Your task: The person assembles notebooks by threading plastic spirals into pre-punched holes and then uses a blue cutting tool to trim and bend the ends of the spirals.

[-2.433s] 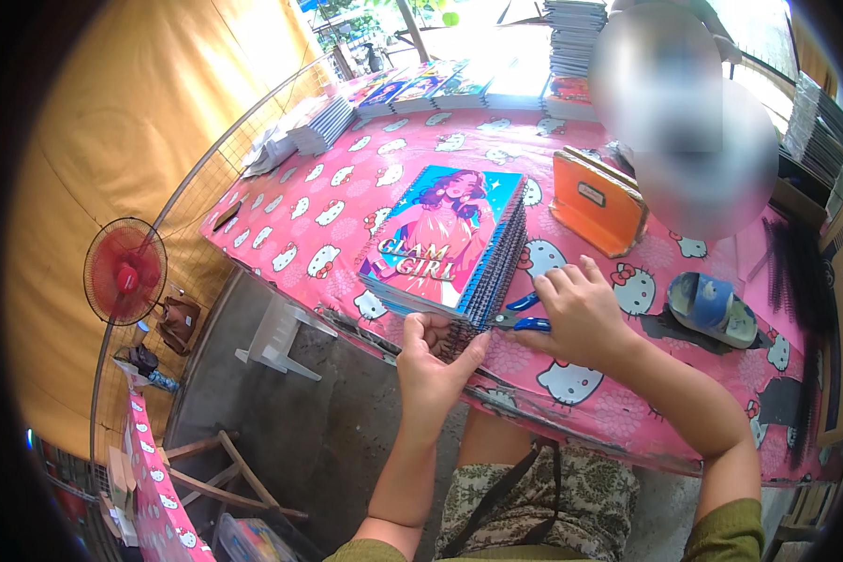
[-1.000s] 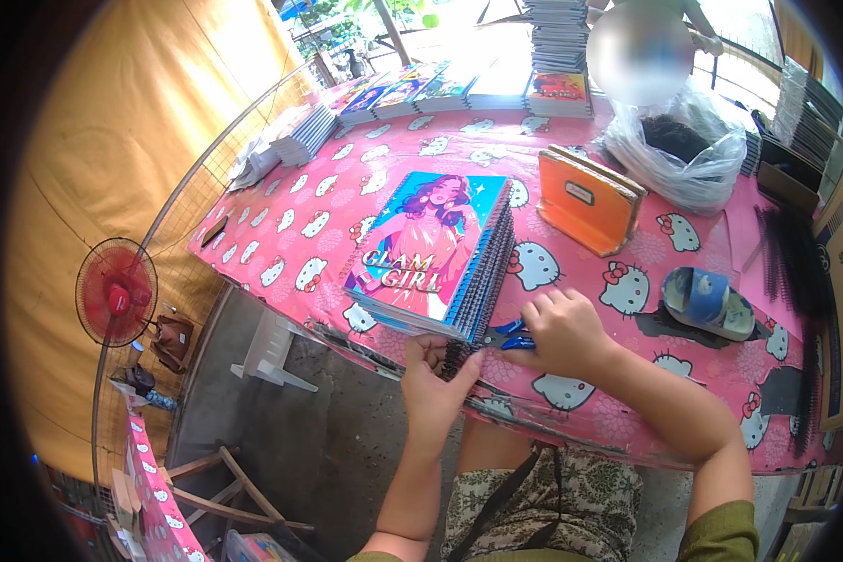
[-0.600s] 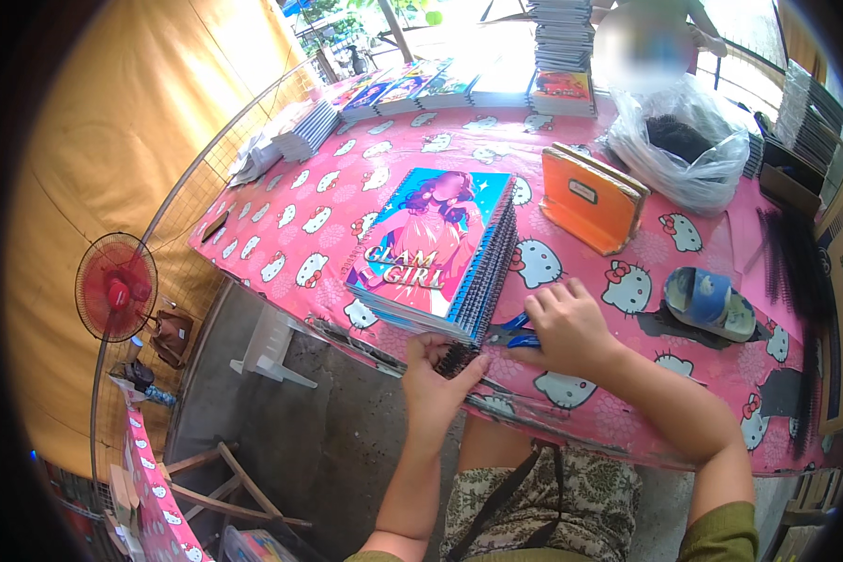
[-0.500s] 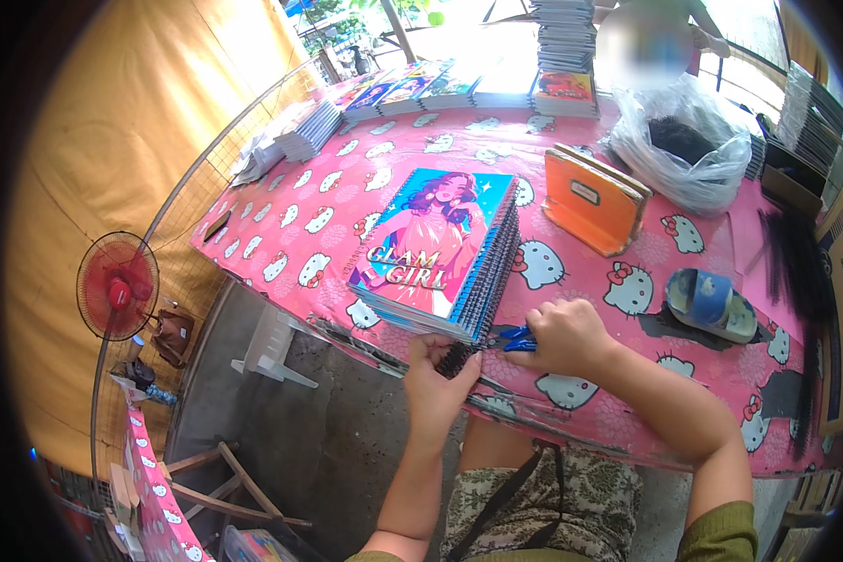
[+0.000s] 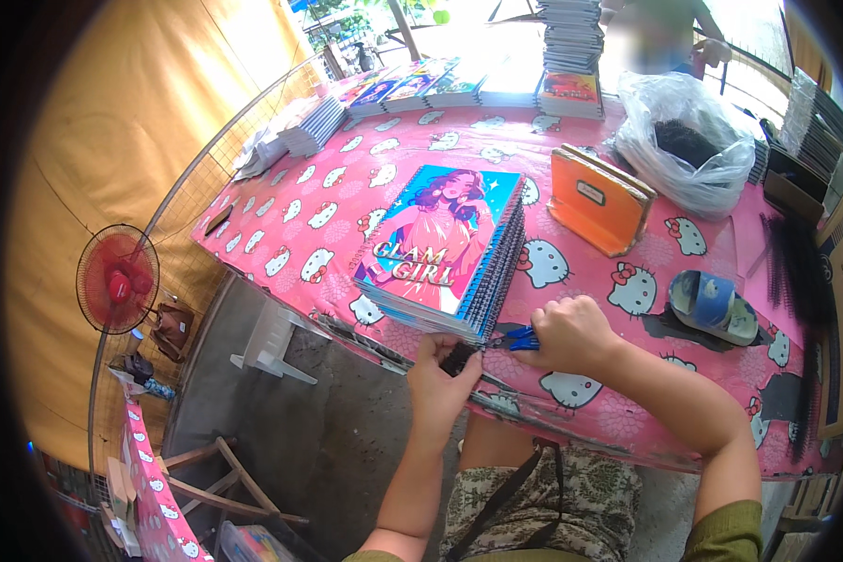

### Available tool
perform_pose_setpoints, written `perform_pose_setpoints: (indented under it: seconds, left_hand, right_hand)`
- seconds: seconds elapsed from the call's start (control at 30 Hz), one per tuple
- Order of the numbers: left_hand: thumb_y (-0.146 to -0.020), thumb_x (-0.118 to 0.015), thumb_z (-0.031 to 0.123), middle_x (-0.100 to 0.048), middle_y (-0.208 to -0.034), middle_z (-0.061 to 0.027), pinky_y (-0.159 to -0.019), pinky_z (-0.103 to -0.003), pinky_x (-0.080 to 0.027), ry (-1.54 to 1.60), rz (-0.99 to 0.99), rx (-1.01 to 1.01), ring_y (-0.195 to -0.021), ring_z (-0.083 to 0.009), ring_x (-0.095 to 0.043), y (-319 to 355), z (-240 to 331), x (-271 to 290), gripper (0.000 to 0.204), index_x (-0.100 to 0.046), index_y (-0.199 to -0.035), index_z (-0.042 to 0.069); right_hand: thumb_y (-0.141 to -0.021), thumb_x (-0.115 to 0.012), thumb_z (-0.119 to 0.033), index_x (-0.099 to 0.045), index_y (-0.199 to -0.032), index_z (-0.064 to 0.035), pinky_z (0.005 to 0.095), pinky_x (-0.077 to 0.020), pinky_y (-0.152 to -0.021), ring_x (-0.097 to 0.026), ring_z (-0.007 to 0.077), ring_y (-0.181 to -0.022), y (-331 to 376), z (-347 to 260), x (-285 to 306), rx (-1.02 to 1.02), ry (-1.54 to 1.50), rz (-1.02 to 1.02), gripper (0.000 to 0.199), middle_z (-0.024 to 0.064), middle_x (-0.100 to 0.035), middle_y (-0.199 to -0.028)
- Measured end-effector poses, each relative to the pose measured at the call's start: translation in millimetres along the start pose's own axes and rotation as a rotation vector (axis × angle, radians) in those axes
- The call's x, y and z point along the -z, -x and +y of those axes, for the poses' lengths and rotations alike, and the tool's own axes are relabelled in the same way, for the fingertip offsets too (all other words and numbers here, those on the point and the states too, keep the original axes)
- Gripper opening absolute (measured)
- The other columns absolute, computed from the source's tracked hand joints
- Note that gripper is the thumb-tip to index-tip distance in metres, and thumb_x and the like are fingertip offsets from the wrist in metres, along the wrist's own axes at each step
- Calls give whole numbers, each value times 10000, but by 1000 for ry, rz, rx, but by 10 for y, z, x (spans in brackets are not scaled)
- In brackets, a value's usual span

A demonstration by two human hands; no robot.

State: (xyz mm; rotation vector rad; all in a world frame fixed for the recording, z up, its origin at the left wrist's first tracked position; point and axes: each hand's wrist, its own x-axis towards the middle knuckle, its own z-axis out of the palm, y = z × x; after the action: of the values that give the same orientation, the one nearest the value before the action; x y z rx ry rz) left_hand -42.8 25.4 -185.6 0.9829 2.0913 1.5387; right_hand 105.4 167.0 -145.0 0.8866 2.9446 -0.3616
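A stack of spiral notebooks (image 5: pixel 440 239) with a pink and blue illustrated cover lies near the front edge of the table, its black coil spines along the right side. My left hand (image 5: pixel 437 379) is at the stack's near corner, thumb and fingers closed around black spiral coil (image 5: pixel 458 359). From the right, my right hand (image 5: pixel 576 335) grips blue-handled pliers (image 5: pixel 519 339). The pliers' jaws point left, right beside the coil ends and my left thumb; whether they bite on a coil is too small to tell.
An orange binder-like case (image 5: pixel 598 204) stands right of the stack. Beyond it sits a clear plastic bag (image 5: pixel 717 183) with black stuff inside. A blue slipper (image 5: pixel 712 304) and loose black coils (image 5: pixel 794 281) lie at right. Notebook stacks (image 5: pixel 571 51) line the far edge, near another person.
The black coil in my left hand looks more bunched, and its angle has changed slightly. Both hands stay nearly in place, the right still on the pliers. The whole view has shifted slightly.
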Motion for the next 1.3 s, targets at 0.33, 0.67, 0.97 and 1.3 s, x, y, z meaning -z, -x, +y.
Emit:
perform_pose_setpoints:
  seconds: [0.33, 0.67, 0.97, 1.3]
  left_hand:
    - [-717, -804, 186, -685, -829, -128, -690, -303, -523, -182, 81, -130, -754, -179, -679, 107, 56, -13, 421, -555, -997, -6]
    - [-743, -799, 80, -662, -855, -92, -656, -271, -528, -66, -33, -139, -726, -136, -653, 223, -6, -43, 413, -505, -1027, 16]
    - [-859, -678, 66, -606, -902, -114, -552, -280, -521, 895, -610, 210, -681, -154, -624, 41, 1269, -1532, 400, -416, -1160, 29]
    - [-852, -687, 195, -528, -1270, -213, -876, -405, -490, 486, -755, 42, -1105, -279, -571, -1533, 2889, -3278, 612, -410, -1342, -44]
  right_hand:
    - [-743, -658, -602, -664, -802, -33, 395, -480, -800, -645, 268, -787, -48, 57, -176, 287, 350, 503, 573, 101, -642, -771]
    - [-837, -555, -617, -669, -708, -51, 373, -516, -614, -662, 246, -652, 231, 258, 343, -117, -451, -41, 591, 100, -665, -701]
    - [-880, -463, -663, -587, -990, -24, 431, -513, -825, -640, 288, -834, -21, 964, -392, -245, -2284, -107, 661, 161, -649, -930]
    - [-987, -370, -518, -591, -1059, -91, 421, -542, -752, -665, 237, -787, -63, 853, -328, -222, -2379, -175, 486, 74, -665, -891]
